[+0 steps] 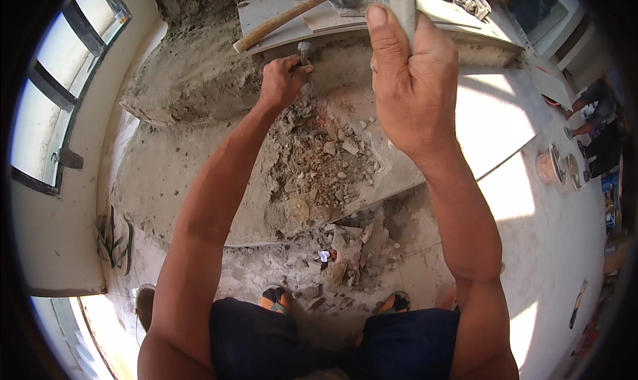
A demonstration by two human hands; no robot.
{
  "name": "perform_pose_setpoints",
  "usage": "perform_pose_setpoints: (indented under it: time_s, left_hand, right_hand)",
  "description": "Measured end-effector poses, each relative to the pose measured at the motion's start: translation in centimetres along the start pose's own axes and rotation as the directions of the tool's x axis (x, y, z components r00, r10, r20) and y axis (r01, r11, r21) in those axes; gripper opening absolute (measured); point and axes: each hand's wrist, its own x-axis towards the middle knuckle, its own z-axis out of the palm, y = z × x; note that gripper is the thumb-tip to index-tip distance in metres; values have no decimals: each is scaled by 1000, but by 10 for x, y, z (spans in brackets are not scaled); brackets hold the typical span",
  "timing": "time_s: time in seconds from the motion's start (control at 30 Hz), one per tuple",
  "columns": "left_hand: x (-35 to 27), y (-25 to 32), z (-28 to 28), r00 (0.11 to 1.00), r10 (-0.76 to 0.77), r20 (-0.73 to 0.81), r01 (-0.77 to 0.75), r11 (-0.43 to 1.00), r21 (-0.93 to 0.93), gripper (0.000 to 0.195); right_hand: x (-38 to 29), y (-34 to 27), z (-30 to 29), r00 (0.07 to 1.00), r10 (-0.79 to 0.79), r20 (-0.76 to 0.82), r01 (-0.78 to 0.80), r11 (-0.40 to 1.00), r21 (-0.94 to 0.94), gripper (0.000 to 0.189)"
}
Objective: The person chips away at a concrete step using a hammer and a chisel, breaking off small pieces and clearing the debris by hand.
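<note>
My left hand [285,81] grips a metal chisel [303,51], whose flared head sticks up above the fingers beside the riser of a rough concrete step. My right hand [416,81] is raised and closed around a pale handle [402,11]; the tool's far end is out of view at the top. Below the left hand, broken rubble [331,166] of mortar and reddish brick bits lies on the grey concrete step [184,180]. A wooden handle [281,23] rests on the ledge just above the left hand.
More broken pieces [344,250] lie on the floor by my feet. Sandals [114,243] stand by the left wall under a barred window [65,86]. At the far right another person [600,126] is near buckets [551,165]. Grey cloth [466,1] lies on the upper ledge.
</note>
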Motion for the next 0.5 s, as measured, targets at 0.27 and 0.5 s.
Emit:
perform_pose_setpoints:
  time_s: [0.27, 0.5]
  left_hand:
    - [4, 2, 7, 1000, -21, -7, 20, 995, -102, 21]
    - [-6, 6, -3, 1000, -28, -1, 28, 997, -66, 23]
  right_hand:
    - [-22, 59, 10, 804, 467, 368, -258, 832, -491, 41]
    - [-2, 1, 6, 993, -81, -87, 85, 995, 45, 26]
